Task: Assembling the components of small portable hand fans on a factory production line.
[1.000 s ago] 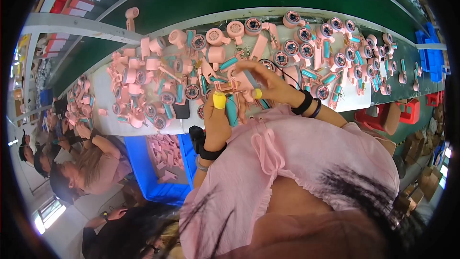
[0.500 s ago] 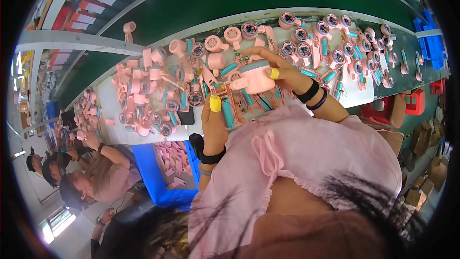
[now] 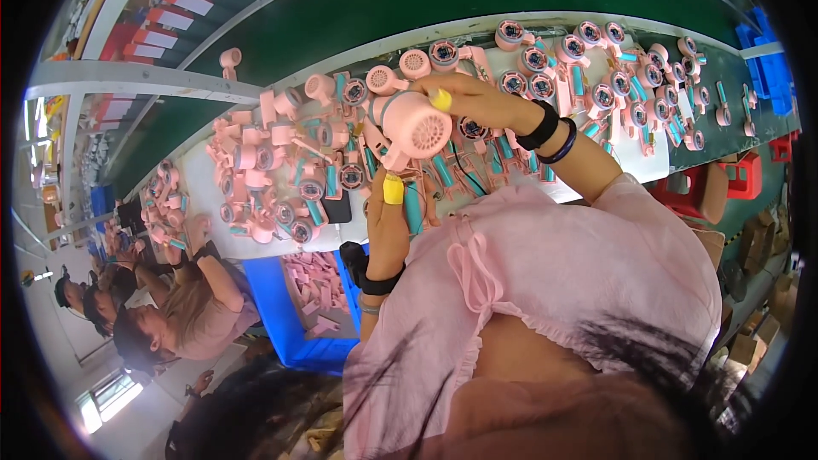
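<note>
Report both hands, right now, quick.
Left hand: thumb close to the fan head's neck; fingers hidden, so its grip cannot be told.
Right hand: closed, holding the fan head.

- Centre: a fan head [image 3: 413, 123] sat above the left hand [image 3: 388, 226], left of the right hand [image 3: 477, 102].
- Middle: fan parts [image 3: 535, 60] lay across the table [image 3: 635, 169].
- Lower left: plastic pieces [image 3: 317, 284] lay in a bin [image 3: 319, 353].

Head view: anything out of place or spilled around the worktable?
One pink round-headed part stands out: it sits alone beyond the pale beam, apart from the crowded pink parts on the worktable. No spill is evident.
</note>
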Demonstrator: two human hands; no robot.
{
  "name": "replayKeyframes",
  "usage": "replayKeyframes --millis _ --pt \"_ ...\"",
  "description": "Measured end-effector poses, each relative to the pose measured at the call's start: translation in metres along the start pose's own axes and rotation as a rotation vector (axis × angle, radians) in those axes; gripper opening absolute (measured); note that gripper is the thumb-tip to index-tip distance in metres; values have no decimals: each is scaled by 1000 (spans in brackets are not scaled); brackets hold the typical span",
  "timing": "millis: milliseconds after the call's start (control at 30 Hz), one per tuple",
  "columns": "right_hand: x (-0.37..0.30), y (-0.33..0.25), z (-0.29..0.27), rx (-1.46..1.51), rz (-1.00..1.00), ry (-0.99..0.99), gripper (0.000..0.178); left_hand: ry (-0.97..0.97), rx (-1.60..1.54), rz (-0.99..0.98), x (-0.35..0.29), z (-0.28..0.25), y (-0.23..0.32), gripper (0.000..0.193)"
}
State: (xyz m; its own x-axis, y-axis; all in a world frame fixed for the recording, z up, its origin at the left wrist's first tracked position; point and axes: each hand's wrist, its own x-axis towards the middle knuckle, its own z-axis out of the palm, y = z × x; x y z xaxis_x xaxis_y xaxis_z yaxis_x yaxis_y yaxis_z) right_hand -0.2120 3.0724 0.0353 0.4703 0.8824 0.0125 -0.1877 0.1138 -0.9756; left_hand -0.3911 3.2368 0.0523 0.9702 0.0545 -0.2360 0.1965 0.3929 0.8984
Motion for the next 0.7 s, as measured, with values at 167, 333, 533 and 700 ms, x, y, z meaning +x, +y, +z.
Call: replayKeyframes --millis 167,333,533,700 --pt "23 2 21 -274 -336 26 46 -29 17 -63 -3 8 7 36" --pt "20 -32 10 -442 -182 -52 46 -80 61 -107 -3 -5 0 38" --pt "29 -46 13 -626 -113 -104 40 -36 -107 -91 0 -4 -5 38" --pt "30 -47 31 -939 -92 -166 37 114 -204 -55 15 8 -3 37"
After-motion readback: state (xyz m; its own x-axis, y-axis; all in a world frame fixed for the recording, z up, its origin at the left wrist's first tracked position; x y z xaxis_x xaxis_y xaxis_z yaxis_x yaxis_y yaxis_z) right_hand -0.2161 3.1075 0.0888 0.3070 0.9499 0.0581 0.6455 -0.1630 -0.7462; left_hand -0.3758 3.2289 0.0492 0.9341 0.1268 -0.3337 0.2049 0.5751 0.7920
